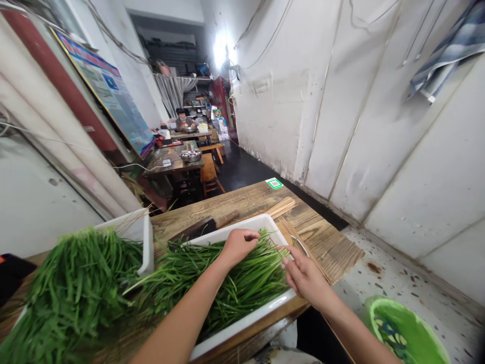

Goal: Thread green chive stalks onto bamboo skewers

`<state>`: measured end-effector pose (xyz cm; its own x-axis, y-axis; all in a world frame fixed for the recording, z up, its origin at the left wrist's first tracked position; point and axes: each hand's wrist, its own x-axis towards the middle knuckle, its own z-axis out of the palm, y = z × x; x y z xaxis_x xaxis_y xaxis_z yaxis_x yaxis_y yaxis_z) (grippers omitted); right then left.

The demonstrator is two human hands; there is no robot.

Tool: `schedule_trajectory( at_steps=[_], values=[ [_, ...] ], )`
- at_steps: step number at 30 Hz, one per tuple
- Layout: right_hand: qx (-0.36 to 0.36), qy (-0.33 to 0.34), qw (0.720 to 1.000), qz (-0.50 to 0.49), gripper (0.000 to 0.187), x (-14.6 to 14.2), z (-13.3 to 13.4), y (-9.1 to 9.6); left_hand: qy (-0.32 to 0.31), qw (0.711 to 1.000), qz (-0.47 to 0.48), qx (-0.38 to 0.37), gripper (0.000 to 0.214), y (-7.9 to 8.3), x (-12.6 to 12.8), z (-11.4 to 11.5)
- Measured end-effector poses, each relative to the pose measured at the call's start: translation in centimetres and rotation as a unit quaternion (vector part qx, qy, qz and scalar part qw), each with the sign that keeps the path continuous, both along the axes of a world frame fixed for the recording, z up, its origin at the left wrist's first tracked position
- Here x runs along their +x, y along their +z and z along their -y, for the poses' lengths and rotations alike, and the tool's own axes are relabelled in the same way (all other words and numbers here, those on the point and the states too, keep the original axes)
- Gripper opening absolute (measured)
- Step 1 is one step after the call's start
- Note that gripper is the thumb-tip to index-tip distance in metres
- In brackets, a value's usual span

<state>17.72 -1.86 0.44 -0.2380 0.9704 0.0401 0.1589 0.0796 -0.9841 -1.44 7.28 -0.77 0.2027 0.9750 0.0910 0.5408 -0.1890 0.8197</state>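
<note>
A white tray (271,222) of long green garlic chives (250,288) lies in front of me, the pale stalk ends pointing right. My left hand (239,246) is above the stalks with thumb and fingers curled together; whatever is between them is too small to make out. At the tray's right end, my right hand (301,270) pinches pale chive ends between thumb and fingers. Thin wooden skewers (282,206) lie on the table beyond the tray, and more run along its right side.
Another white tray (147,242) heaped with chives (83,283) stands at left. Behind my tray lies a dark-bladed knife (195,228) on the wooden table (333,237). A green bucket (413,328) is on the floor at right. A person (184,121) sits at a far table.
</note>
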Motion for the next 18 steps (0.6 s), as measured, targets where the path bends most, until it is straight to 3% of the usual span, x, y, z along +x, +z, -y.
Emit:
schedule_trajectory(
  at_steps=[4, 8, 12, 18],
  values=[
    [0.000, 0.003, 1.000, -0.004, 0.040, 0.0, 0.0, 0.0, -0.023, 0.995, -0.093, -0.016, 0.027, -0.3, -0.4, -0.1],
    [-0.009, 0.002, 1.000, -0.004, 0.042, -0.1, 0.0, 0.1, -0.036, 0.989, -0.141, 0.035, 0.033, 0.0, -0.4, 0.0],
    [-0.009, 0.005, 1.000, -0.006, 0.040, -0.1, 0.0, 0.1, -0.030, 0.995, -0.072, 0.064, 0.026, 0.4, 0.0, 0.2],
    [-0.014, 0.018, 1.000, -0.005, 0.037, -0.2, -0.1, 0.2, -0.002, 0.996, 0.079, -0.040, 0.032, 1.7, 1.0, 1.3]
  ],
)
